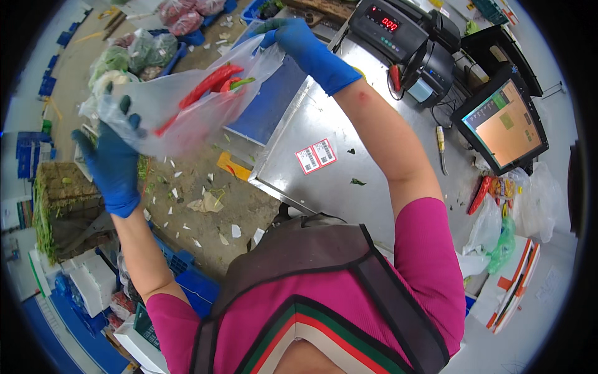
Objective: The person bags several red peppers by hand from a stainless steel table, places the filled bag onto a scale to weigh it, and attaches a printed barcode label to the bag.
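Observation:
A clear plastic bag (pixel 177 128) with red peppers (pixel 215 85) inside is stretched between my hands, off the left side of the metal table. My right hand (pixel 302 50), in a blue glove, grips the bag's upper right end. On the left, my gloved left hand (pixel 112 162) touches the bag's other end, fingers spread and partly behind the plastic. One pepper shows a green stem. Two red-edged barcode labels (pixel 316 156) lie on the steel table (pixel 283 165) below my right forearm.
A scale with a red display (pixel 389 25) and a tilted touchscreen (pixel 506 124) stand at the right. A knife with a pale handle (pixel 441 142) lies near the screen. Bagged vegetables (pixel 146 53) sit at the far left. Scraps litter the floor (pixel 187 212).

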### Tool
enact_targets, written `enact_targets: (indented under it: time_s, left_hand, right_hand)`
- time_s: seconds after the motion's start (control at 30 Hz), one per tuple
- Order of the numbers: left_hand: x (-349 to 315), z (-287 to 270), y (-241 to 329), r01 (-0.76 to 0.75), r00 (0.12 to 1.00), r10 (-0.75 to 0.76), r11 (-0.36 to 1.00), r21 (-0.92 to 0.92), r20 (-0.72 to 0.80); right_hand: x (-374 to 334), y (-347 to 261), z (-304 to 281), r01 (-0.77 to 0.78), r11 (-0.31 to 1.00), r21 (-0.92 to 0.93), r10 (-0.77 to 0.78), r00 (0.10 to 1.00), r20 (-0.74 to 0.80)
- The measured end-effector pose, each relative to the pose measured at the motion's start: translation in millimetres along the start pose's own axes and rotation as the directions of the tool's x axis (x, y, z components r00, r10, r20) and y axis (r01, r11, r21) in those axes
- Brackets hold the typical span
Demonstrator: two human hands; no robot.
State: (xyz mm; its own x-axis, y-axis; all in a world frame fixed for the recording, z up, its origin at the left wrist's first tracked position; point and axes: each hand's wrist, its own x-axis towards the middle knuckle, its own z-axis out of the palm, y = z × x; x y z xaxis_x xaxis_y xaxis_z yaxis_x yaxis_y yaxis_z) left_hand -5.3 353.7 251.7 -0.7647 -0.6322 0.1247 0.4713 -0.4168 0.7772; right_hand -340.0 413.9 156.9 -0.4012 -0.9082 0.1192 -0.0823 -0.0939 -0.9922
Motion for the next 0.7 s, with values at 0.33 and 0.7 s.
enact_targets:
  time_s: [0.33,0.7]
  left_hand:
    - [83,-174,-144,0.315,0.918,-0.281,0.945,0.086,-0.28]
    - [110,-182,-215,0.369,0.922,-0.188,0.69,0.622,-0.338]
  right_hand:
    - [42,162,9,-0.101,0.738,-0.668,-0.056,0.976,-0.21]
    - [-299,73,-55,-0.291,0.919,-0.266,0.035,0.732,-0.681]
